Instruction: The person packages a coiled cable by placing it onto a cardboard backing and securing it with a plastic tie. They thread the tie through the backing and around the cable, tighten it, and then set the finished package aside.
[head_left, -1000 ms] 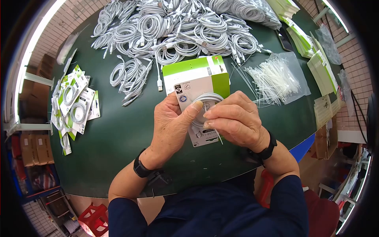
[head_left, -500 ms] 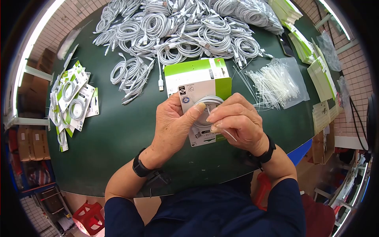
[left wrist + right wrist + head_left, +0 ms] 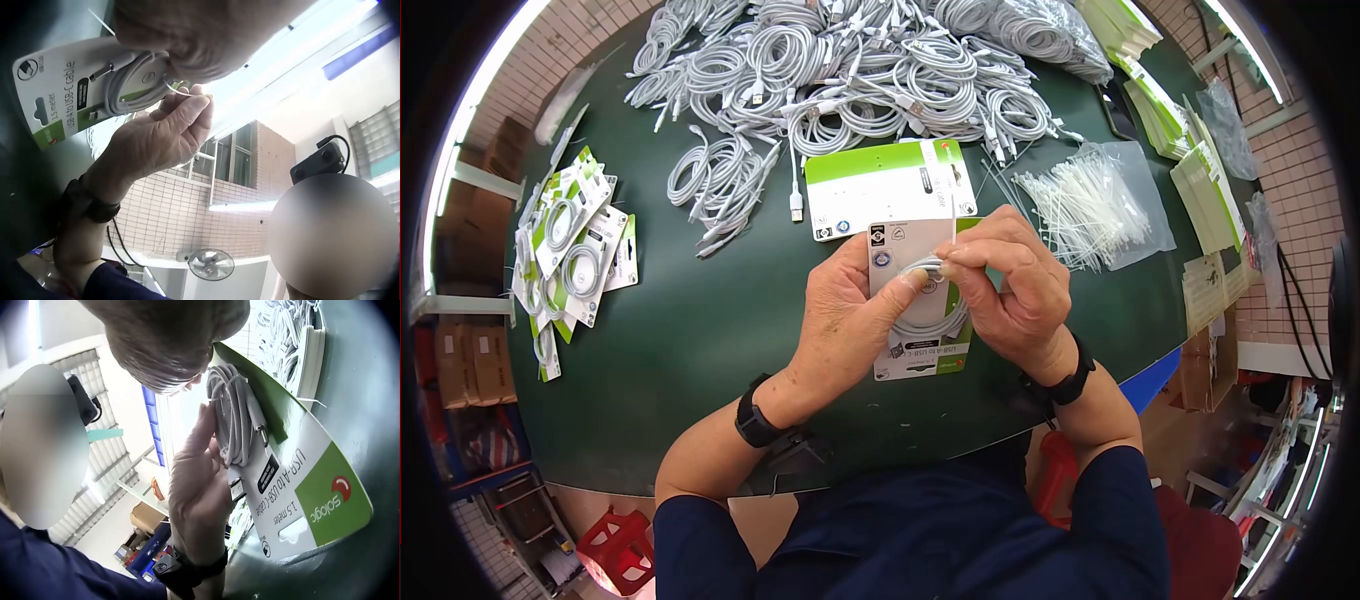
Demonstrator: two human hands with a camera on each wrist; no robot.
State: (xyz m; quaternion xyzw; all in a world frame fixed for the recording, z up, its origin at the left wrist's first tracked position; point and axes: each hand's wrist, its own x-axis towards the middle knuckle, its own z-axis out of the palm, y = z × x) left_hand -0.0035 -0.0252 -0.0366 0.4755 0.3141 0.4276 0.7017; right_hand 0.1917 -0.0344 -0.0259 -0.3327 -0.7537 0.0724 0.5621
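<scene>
The left hand (image 3: 840,320) grips a white and green cable card (image 3: 890,368) by its left side, its thumb pressing on the coiled white cable (image 3: 935,325). The right hand (image 3: 1015,290) pinches a thin white tie (image 3: 953,215) at the top of the coil; the tie's end points up. In the left wrist view the tie (image 3: 180,92) bends from the coil (image 3: 128,87) to the fingertips of the right hand (image 3: 156,140). The right wrist view shows the coil (image 3: 231,419) against the card (image 3: 281,506), with the left hand (image 3: 200,487) behind it.
Blank cards (image 3: 880,190) lie just beyond the hands. Farther back is a large heap of coiled cables (image 3: 850,80). White ties (image 3: 1090,210) lie on a bag at right, near stacked cards (image 3: 1205,190). Carded cables (image 3: 580,270) are piled at left.
The right hand has moved up along the coil, and the tie's loose end, which pointed down, now points up. The held card has shifted slightly and stands clearer of the cards behind it.
</scene>
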